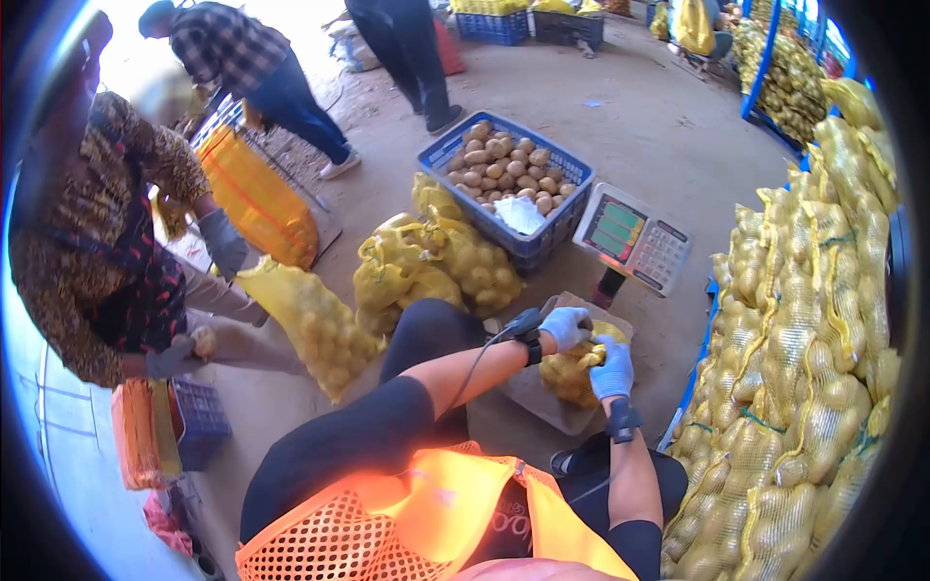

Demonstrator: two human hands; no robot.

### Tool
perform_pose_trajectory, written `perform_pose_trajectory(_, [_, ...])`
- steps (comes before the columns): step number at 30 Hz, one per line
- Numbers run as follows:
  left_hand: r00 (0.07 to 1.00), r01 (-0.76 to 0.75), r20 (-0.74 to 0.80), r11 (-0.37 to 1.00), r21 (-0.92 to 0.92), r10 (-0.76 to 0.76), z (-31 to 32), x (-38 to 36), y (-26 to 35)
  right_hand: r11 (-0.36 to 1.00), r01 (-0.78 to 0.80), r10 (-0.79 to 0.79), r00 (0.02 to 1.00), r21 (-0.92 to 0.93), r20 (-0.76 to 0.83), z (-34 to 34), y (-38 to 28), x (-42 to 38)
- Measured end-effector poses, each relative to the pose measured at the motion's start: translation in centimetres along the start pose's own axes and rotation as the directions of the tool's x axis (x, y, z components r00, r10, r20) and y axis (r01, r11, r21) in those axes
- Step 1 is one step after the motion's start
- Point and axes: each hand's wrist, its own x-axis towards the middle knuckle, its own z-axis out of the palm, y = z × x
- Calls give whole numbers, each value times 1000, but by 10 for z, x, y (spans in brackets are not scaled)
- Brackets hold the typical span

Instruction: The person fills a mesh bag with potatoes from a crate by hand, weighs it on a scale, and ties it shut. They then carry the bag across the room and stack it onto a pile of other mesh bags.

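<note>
A yellow mesh bag of potatoes [565, 379] rests on the scale's platform [544, 401] in front of me. My left hand [566, 327], in a light-blue glove, is closed at the bag's gathered top. Just to its right, my right hand [612, 369], gloved the same way, grips the bag's bunched neck. The digital scale's display and keypad [635, 237] stand beyond the bag on a short post. Parts of the bag's top are hidden by my fingers.
Behind the scale is a blue crate [554, 244] of loose potatoes with a white paper on top. Full yellow bags [417, 261] lie left of it. Stacked potato bags [775, 387] line the right side. At left, a gloved co-worker [107, 223] stands by another full bag [320, 329].
</note>
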Motion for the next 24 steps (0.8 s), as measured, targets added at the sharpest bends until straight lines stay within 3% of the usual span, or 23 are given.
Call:
perform_pose_trajectory(1, [998,61,19,998,0,-61,-2,-3,1,998,-63,64,997,-9,33,-4,-2,0])
perform_pose_trajectory(3, [997,68,-37,988,138,-63,-2,-10,2,982,-103,107,994,159,-19,3,11,6])
perform_pose_trajectory(4, [986,168,-5,986,16,-168,-7,-18,13,956,-70,90,994,285,-58,2,14,10])
perform_pose_trajectory(5, [961,275,43,956,-101,-272,-12,-27,25,958,-79,103,992,277,-73,0,16,12])
perform_pose_trajectory(6, [950,308,106,938,-162,-293,-13,-33,32,830,-314,323,944,462,62,-4,9,15])
perform_pose_trajectory(7, [951,300,124,940,-165,-282,-4,-36,30,616,-520,490,841,592,229,-7,3,16])
perform_pose_trajectory(9, [934,336,233,885,-323,-270,19,-45,14,607,-482,498,850,631,171,0,-7,14])
perform_pose_trajectory(11, [955,292,164,868,-401,-246,36,-49,16,387,-537,598,765,749,240,-3,-23,15])
perform_pose_trajectory(12, [942,335,134,822,-460,-309,36,-48,21,406,-444,573,804,799,156,29,7,19])
perform_pose_trajectory(13, [923,369,111,769,-522,-368,36,-46,26,315,-424,605,779,849,164,44,19,22])
perform_pose_trajectory(15, [920,360,118,689,-629,-374,46,-39,21,124,-497,661,687,859,303,28,9,21])
perform_pose_trajectory(19, [908,359,105,628,-690,-405,49,-30,22,59,-412,677,686,909,266,62,40,23])
perform_pose_trajectory(21, [798,560,401,306,-770,-449,49,-23,10,102,-359,688,699,928,195,62,37,25])
perform_pose_trajectory(23, [744,616,488,185,-766,-456,37,-25,23,13,-495,607,694,869,386,39,18,19])
perform_pose_trajectory(24, [844,521,392,384,-762,-366,30,-32,35,86,-446,605,734,891,309,61,30,21])
